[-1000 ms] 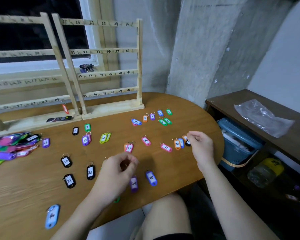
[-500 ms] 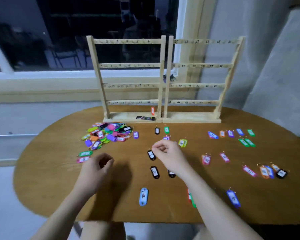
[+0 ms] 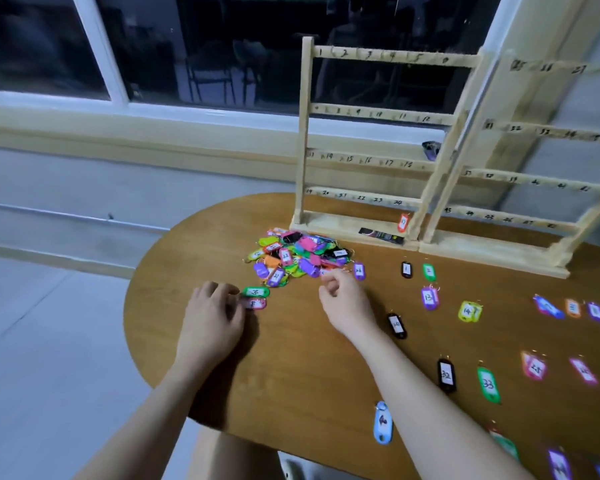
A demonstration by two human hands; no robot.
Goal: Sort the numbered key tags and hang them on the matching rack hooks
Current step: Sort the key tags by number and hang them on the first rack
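My left hand (image 3: 211,315) touches the pink tag (image 3: 256,303), grip loosely curled; right hand (image 3: 343,299) grip curled, empty, by the pile (image 3: 297,258).

On the table (image 3: 291,375) we see two racks (image 3: 371,161) side by side at the back edge, under the window (image 3: 222,46). A heap of tags (image 3: 295,254) lies just before the left rack's foot. To its right, single tags (image 3: 430,297) lie spread apart across the tabletop. Our hands (image 3: 212,320) rest just before the heap.

Multicoloured tag pile (image 3: 297,256), brown table (image 3: 309,375), pale-wood racks (image 3: 388,133)
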